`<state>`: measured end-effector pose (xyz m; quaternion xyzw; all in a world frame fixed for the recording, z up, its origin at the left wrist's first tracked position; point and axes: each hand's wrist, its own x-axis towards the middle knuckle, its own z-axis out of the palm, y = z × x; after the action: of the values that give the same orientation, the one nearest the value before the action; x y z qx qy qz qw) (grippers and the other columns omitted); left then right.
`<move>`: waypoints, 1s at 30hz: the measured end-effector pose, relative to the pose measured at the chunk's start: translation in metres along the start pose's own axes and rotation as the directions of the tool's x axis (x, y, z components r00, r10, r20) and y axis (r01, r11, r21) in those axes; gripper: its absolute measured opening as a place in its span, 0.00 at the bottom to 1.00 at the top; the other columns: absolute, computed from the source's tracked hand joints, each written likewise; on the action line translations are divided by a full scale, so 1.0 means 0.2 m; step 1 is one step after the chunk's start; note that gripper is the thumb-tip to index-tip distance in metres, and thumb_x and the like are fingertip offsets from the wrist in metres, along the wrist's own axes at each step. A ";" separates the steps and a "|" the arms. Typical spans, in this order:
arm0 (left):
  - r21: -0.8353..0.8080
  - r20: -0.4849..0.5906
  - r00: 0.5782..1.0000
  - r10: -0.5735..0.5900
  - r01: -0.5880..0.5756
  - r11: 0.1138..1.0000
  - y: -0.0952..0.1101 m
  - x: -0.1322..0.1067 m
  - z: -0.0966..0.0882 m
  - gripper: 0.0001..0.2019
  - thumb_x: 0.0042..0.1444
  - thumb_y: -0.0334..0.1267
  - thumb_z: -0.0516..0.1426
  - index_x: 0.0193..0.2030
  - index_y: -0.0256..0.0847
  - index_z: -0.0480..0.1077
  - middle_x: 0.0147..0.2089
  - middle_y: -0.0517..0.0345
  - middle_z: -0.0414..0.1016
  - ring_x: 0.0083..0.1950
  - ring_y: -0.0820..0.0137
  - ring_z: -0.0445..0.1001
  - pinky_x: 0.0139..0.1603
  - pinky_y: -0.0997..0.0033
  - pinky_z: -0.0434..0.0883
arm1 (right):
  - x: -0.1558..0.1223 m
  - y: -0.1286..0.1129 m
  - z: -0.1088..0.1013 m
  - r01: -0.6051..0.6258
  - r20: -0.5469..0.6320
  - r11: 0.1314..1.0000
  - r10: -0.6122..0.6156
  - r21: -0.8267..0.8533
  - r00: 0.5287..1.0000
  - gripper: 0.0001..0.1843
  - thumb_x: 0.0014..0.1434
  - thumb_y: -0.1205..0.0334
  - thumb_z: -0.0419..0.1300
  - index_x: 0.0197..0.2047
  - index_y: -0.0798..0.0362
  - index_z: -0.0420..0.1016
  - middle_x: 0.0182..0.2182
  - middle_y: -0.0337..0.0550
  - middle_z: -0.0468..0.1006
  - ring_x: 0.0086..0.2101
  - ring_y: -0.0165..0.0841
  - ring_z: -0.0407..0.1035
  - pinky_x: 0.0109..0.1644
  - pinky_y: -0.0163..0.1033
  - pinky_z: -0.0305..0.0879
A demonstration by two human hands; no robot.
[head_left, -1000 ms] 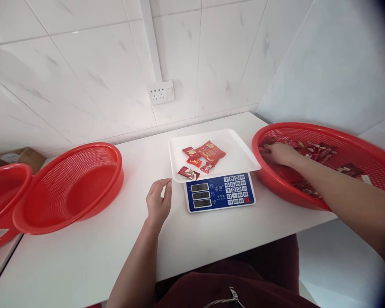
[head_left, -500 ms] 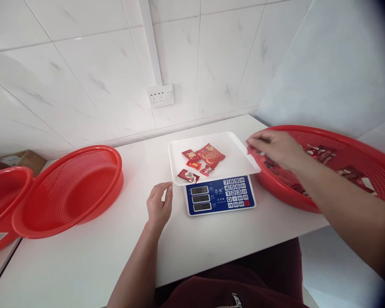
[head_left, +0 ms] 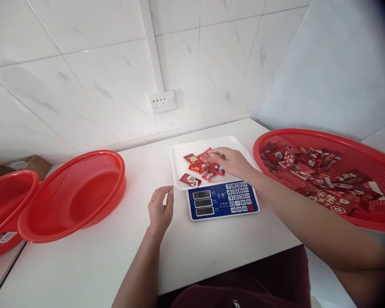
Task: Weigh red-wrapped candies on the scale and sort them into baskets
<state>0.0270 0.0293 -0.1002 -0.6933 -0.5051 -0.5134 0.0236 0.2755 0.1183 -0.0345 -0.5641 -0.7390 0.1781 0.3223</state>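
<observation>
head view | worn on head | faces forward and down | table (head_left: 144,167) near, tiled wall (head_left: 99,77) beyond

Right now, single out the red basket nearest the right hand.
The far-right basket, holding wrapped packets; the other two baskets stand to the left of the left hand.

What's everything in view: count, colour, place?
Scale: one, white and blue, centre
Tray: one, white, on scale
Right basket: one, red, beside scale
Packets: many, mostly red, on tray and in right basket
Left baskets: two, red, left
Box: one, brown, behind left baskets
Socket: one, white, wall
Conduit: one, white, above socket
Table: at least one, white, underneath
Walls: two, whitish, behind, right
Garment: one, maroon, bottom edge
Left hand: one, beside tray
Right hand: one, over packets
</observation>
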 end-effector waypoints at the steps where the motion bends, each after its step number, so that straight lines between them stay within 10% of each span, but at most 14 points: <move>1: -0.002 0.000 1.000 0.002 -0.002 1.000 0.00 0.00 0.00 0.07 0.61 0.34 0.54 0.40 0.40 0.73 0.36 0.55 0.80 0.39 0.69 0.78 0.39 0.70 0.75 | -0.01 0.01 0.00 0.007 -0.008 1.000 -0.007 -0.009 1.000 0.15 0.62 0.56 0.52 0.43 0.50 0.78 0.44 0.45 0.80 0.43 0.38 0.73 0.46 0.46 0.68; 7: -0.005 -0.021 1.000 0.009 -0.009 1.000 0.00 0.00 -0.01 0.06 0.61 0.33 0.54 0.40 0.41 0.72 0.36 0.55 0.79 0.39 0.69 0.78 0.39 0.69 0.75 | -0.14 0.03 -0.09 0.026 -0.242 1.000 -0.025 0.003 0.970 0.14 0.60 0.55 0.55 0.45 0.48 0.77 0.45 0.44 0.80 0.47 0.40 0.72 0.51 0.51 0.68; 14: -0.003 -0.035 0.999 -0.011 0.011 1.000 -0.02 0.00 0.00 0.06 0.61 0.32 0.54 0.41 0.40 0.72 0.37 0.55 0.79 0.41 0.70 0.78 0.41 0.69 0.74 | -0.51 0.08 -0.16 -0.071 -0.573 0.992 0.117 0.103 0.811 0.12 0.60 0.56 0.57 0.42 0.50 0.78 0.37 0.44 0.82 0.40 0.36 0.76 0.46 0.42 0.72; 30: 0.006 -0.002 1.000 -0.018 0.018 1.000 -0.02 -0.01 0.02 0.07 0.61 0.33 0.53 0.40 0.41 0.72 0.37 0.54 0.79 0.41 0.69 0.78 0.41 0.68 0.74 | -0.73 0.24 -0.23 -0.198 -0.725 0.979 0.109 -0.039 0.680 0.12 0.59 0.56 0.58 0.43 0.47 0.79 0.37 0.47 0.82 0.41 0.40 0.76 0.50 0.46 0.71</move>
<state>0.0272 0.0323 -0.1047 -0.6882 -0.5129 -0.5127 0.0215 0.3632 -0.0097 -0.0714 -0.6662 -0.5127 -0.0733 0.5366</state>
